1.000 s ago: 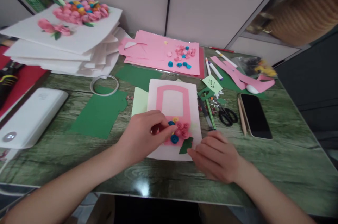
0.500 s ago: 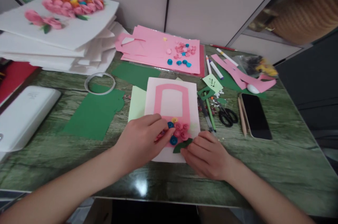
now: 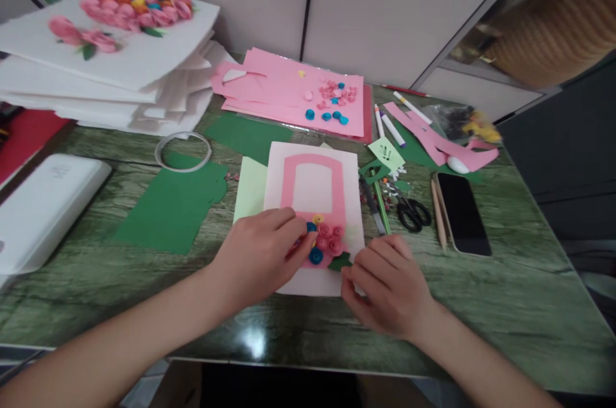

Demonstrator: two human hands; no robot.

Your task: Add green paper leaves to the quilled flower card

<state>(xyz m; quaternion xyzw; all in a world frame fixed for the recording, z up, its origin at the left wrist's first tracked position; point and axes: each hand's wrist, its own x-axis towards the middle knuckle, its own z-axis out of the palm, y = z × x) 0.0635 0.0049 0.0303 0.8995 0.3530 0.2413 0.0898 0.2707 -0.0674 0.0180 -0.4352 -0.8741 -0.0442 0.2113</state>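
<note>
A white card (image 3: 312, 281) lies on the green marbled table with a pink paper arch (image 3: 289, 177) on it. Pink rolled paper flowers (image 3: 330, 240), blue ones and a small yellow one cluster below the arch. My left hand (image 3: 264, 254) rests over the cluster's left side, its fingers closed beside the blue flowers; what they pinch is hidden. My right hand (image 3: 389, 283) is at the card's lower right edge, fingers closed near a dark green paper leaf (image 3: 340, 262). Whether they hold anything is too small to tell.
Black scissors (image 3: 412, 213), a phone (image 3: 462, 213) and pens lie right. Green sheets (image 3: 173, 209), a ring (image 3: 183, 152) and a white device (image 3: 51, 209) are left. Behind are pink sheets (image 3: 283, 84) with loose rolls and a white stack (image 3: 139, 68) bearing paper flowers.
My right hand has moved slightly right, away from the cluster. One green leaf shape that lay by its fingertips no longer shows. My left hand has stayed nearly still.
</note>
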